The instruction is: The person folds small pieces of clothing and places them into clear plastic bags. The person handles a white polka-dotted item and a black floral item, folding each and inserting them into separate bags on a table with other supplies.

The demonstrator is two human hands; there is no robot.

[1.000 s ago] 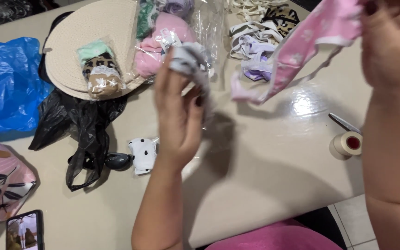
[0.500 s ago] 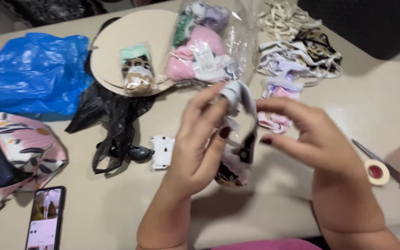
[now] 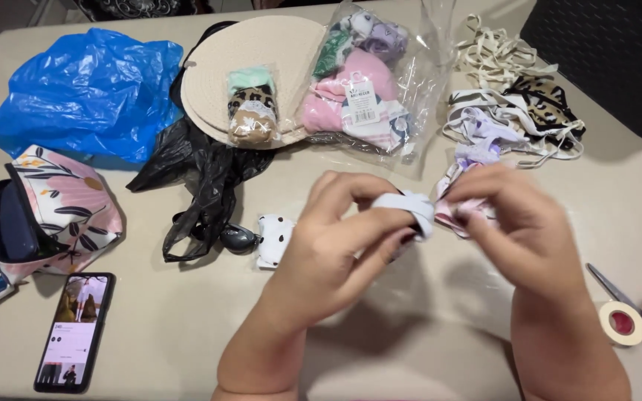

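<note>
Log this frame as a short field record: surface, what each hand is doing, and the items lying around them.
surface: beige table
left hand: fingers pinch a white elastic band
right hand: fingertips grip the same band from the other side
behind hands: clear bag of folded garments, straw hat, pile of straps and underwear
left side: blue plastic bag, black plastic bag, floral pouch, smartphone
right edge: tape roll, scissors
</note>
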